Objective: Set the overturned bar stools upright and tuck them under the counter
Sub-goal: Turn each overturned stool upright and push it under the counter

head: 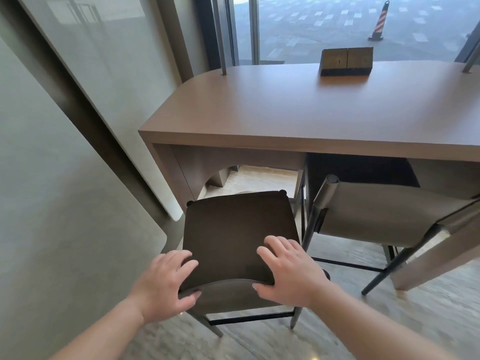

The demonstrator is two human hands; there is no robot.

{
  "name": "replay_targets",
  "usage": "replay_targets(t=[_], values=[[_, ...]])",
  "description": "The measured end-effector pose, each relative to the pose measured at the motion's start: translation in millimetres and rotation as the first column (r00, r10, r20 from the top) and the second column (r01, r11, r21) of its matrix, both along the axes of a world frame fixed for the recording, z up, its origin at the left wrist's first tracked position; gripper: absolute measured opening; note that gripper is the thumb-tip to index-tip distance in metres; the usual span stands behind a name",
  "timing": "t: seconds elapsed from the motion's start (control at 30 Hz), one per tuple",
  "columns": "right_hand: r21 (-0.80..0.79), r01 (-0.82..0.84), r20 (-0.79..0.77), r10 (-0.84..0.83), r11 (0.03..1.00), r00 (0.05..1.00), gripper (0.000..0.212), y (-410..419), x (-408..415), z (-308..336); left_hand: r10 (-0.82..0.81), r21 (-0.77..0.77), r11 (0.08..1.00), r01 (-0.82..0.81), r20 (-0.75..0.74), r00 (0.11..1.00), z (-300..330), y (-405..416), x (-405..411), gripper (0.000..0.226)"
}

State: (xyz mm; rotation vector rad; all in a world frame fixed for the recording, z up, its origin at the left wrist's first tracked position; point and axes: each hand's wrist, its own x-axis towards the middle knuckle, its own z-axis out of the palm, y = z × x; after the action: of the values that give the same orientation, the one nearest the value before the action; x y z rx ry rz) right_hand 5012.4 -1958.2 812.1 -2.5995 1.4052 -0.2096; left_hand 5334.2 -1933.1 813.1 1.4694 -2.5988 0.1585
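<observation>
A bar stool [237,229] with a dark seat stands upright in front of the brown counter [298,118], its front edge near the counter's open left bay. My left hand [166,284] grips the seat's near left corner, fingers on top and thumb over the backrest edge. My right hand [288,271] holds the near right corner the same way. A second stool [379,211] with a grey backrest stands on the right, its dark seat tucked under the counter.
A wall and a glass panel [85,74] close in on the left. A small wooden block holder [346,61] sits on the counter by the window. A grey slab [441,253] leans at the far right. Pale tiled floor lies below.
</observation>
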Motion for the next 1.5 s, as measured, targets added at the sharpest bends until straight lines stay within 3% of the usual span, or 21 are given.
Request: replay_targets(t=[0.23, 0.9, 1.5], values=[[-0.042, 0.051, 0.027, -0.05, 0.998, 0.998, 0.073, -3, -18, 1, -0.014, 0.02, 1.0, 0.014, 0.019, 1.0, 5, -4, -15, 0.072], [0.032, 0.15, 0.003, -0.15, 0.988, 0.989, 0.079, -1, -43, 0, -0.035, 0.056, 0.998, 0.035, 0.007, 0.999, 4, -19, -36, 0.067], [0.001, 0.135, -0.039, -0.135, 0.991, 0.99, 0.073, -10, 3, -1, -0.045, 0.257, 0.966, 0.029, 0.055, 0.997, 8, -54, 5, 0.073]])
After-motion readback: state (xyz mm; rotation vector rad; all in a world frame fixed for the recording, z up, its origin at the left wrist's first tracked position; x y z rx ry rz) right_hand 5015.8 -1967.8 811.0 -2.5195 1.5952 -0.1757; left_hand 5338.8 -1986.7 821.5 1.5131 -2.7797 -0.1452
